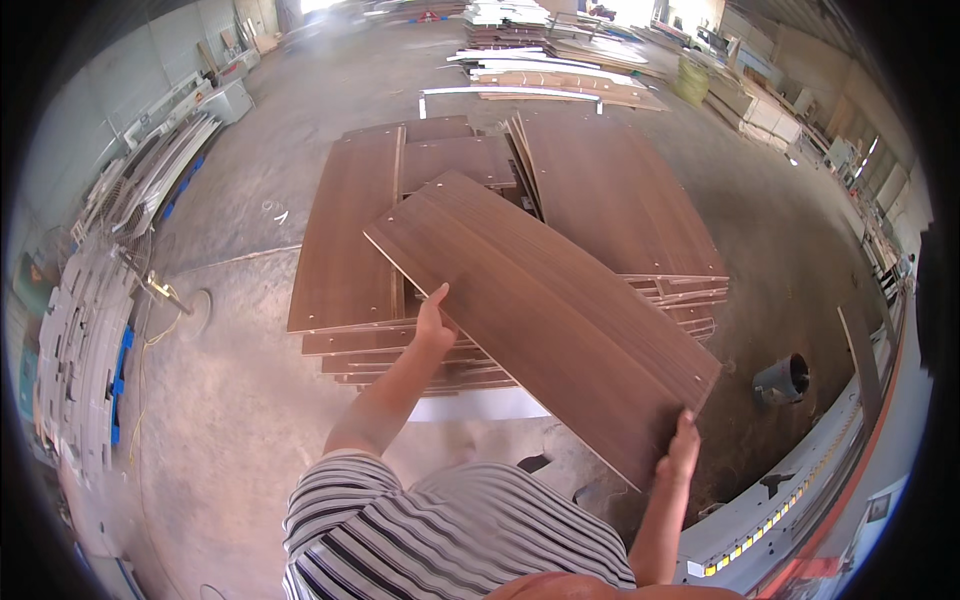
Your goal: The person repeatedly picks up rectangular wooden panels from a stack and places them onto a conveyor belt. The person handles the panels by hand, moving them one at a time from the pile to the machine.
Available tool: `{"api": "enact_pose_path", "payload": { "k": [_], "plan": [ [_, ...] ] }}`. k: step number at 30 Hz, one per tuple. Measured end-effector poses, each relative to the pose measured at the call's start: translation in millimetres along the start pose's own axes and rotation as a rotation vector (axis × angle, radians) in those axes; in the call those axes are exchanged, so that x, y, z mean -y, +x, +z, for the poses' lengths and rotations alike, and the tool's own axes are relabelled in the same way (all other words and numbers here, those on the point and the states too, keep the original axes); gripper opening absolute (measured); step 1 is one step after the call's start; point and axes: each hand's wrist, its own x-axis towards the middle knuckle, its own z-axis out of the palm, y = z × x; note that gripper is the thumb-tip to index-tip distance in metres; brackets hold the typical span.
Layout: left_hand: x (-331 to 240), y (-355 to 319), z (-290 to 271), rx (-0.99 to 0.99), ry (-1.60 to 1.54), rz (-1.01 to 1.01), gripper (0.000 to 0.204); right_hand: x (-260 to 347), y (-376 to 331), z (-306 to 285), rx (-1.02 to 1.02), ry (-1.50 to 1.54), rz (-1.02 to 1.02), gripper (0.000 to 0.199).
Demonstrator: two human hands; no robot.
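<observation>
Worker at a panel stack, seen by an onlooker in the room; clock directions are taken from the worker, who faces twelve. Nearest is the striped shirt (450, 520). At two o'clock the right hand (681, 448) is partly closed about the short end of a long brown panel (545, 320); its exact finger placement cannot be told. Just left of twelve, the left hand (435, 318) grips the panel's near long edge, thumb raised beside the upper face, the other fingers mostly hidden. The panel lies slantwise, one end toward two o'clock, the other toward twelve, overlapping the stacks behind; whether it touches them cannot be told. Beyond it stand a left stack (345, 240) of similar panels at eleven and a right stack (620, 200) at one. A dark bucket (780, 380) is on the floor (235, 350) at two; pale boards (85, 340) lie at ten. Farthest, at twelve, are piled sheets (560, 75), with a yellow-green bundle (691, 80) at one.
</observation>
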Motion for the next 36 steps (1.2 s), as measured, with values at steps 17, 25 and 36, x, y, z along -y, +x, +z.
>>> {"api": "enact_pose_path", "payload": {
  "k": [17,25,36],
  "plan": [
    [-197,-44,-72,-0.382,0.751,0.112,0.085,-34,-73,299,1.079,-0.048,0.432,0.029],
    [-237,37,-131,-0.444,2.327,0.437,0.072,-109,-38,194,0.847,-0.374,0.448,0.027],
    [-143,51,-122,-0.470,2.494,0.845,0.058,-179,-90,-33,0.085,-0.272,0.603,0.022]
  ]
}}
